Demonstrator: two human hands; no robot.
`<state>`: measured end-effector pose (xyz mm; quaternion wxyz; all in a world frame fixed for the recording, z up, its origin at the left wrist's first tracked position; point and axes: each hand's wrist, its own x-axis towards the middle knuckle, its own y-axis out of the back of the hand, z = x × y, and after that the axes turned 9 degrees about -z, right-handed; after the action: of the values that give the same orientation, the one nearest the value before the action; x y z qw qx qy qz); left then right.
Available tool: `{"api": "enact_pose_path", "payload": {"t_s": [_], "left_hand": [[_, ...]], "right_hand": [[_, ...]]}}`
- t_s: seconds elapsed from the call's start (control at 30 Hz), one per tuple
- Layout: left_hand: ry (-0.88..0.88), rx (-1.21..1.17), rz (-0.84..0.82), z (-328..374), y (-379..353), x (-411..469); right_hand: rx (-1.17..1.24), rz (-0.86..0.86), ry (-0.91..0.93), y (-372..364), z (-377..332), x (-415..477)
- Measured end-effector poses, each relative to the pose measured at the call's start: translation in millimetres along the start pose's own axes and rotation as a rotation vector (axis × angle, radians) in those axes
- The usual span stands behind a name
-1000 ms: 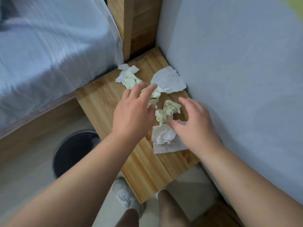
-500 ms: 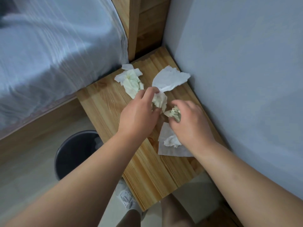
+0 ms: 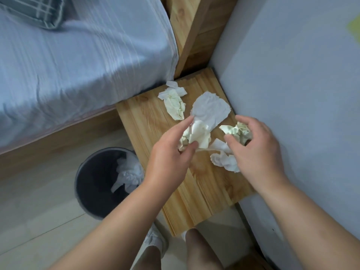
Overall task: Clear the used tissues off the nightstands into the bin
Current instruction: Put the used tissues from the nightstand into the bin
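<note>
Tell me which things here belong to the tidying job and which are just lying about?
Job: left hand gripping a tissue; right hand gripping a yellowish wad; flat tissue; tissue by the bed; white wad; nightstand; bin.
Just there: bed, pillow, headboard.

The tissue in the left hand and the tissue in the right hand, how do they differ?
The left hand pinches a larger, looser, whiter tissue; the right hand grips a smaller, tighter, yellower wad. Both are crumpled, over the nightstand.
</note>
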<state>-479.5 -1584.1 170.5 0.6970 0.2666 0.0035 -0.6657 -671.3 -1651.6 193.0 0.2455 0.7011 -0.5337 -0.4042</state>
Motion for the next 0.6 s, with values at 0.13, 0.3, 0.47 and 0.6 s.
{"api": "enact_pose_path", "payload": {"t_s": [0.13, 0.3, 0.47, 0.6], "left_hand": [[0.062, -0.126, 0.108, -19.9, 29.0, -38.9], [0.174, -0.254, 0.211, -56.6, 61.1, -91.5], [0.272, -0.365, 0.292, -86.0, 76.3, -132.8], [0.336, -0.417, 0.343, -102.6, 81.4, -156.1]], "right_hand": [[0.079, -0.058, -0.023, -1.0, -9.3, 1.3], [0.055, -0.068, -0.070, -5.6, -17.5, 8.3], [0.029, -0.065, -0.018, -9.6, -33.2, 7.7], [0.026, -0.017, 0.058, -16.3, -59.2, -8.1]]}}
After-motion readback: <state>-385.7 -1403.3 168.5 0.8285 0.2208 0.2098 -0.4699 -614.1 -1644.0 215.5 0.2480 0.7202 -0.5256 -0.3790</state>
